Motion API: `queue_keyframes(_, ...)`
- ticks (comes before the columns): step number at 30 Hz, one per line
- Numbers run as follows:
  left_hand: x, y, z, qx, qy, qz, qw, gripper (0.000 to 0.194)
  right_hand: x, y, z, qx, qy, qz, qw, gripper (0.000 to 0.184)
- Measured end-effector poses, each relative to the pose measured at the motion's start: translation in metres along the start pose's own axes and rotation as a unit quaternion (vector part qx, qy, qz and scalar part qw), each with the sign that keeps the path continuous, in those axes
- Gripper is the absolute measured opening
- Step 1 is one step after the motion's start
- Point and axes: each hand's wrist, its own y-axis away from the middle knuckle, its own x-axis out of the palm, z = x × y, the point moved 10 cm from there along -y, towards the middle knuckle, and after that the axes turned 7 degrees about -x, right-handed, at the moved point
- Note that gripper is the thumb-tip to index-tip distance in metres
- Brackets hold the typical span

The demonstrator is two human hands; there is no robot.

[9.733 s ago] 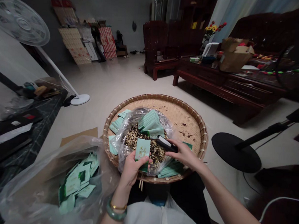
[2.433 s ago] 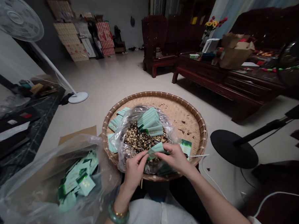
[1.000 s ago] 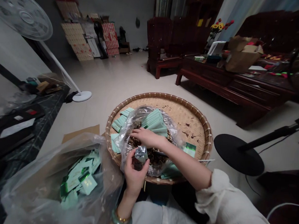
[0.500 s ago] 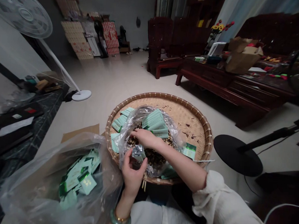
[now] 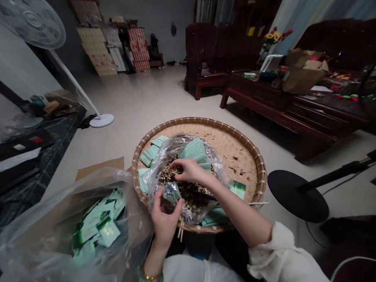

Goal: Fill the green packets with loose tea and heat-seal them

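My left hand (image 5: pixel 166 217) grips a small light-green sachet (image 5: pixel 172 193) between thumb and fingers; its silvery inside shows at the open top. My right hand (image 5: pixel 191 172) hovers over dried, dark-and-pale flakes (image 5: pixel 190 202), thumb apart from the curled fingers, with nothing visible between them. The flakes lie in a clear plastic bag (image 5: pixel 162 156) on a round woven bamboo tray (image 5: pixel 237 143). A stack of green sachets (image 5: pixel 194 150) rests in the bag just beyond my right hand. A thin stick (image 5: pixel 260 202), pale at its end, passes under my right forearm.
More sachets (image 5: pixel 148 155) lie along the tray's left side, and others (image 5: pixel 238 189) at its right. A large clear bag (image 5: pixel 40 234) of loose green sachets stands at my left. A white fan (image 5: pixel 101 120), a black stand base (image 5: pixel 298 195) and a dark wooden table (image 5: pixel 267 98) surround the tray.
My right hand has drawn back slightly to the right from the flakes, and its thumb and fingers have parted. The left hand with the sachet has shifted slightly left.
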Motion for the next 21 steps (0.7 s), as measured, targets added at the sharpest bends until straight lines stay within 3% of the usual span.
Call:
queue_keyframes(4,0.006,-0.003,0.004,-0.026,0.019,0.024,0.999,0.059,-0.018,0.014,-0.01,0.022,-0.183,-0.049,0.982,0.03)
queue_keyframes(9,0.01,-0.009,-0.006,-0.016,0.011,0.035,0.999,0.058,-0.02,0.03,-0.034,0.107,-0.366,-0.088,0.92,0.032)
queue_keyframes(17,0.018,-0.012,-0.018,0.011,-0.016,0.07,0.997,0.054,-0.011,0.044,-0.04,0.177,-0.524,-0.107,0.827,0.032)
queue_keyframes(21,0.021,-0.011,-0.019,0.023,-0.03,0.08,0.996,0.052,-0.009,0.046,-0.04,0.185,-0.556,-0.112,0.802,0.03)
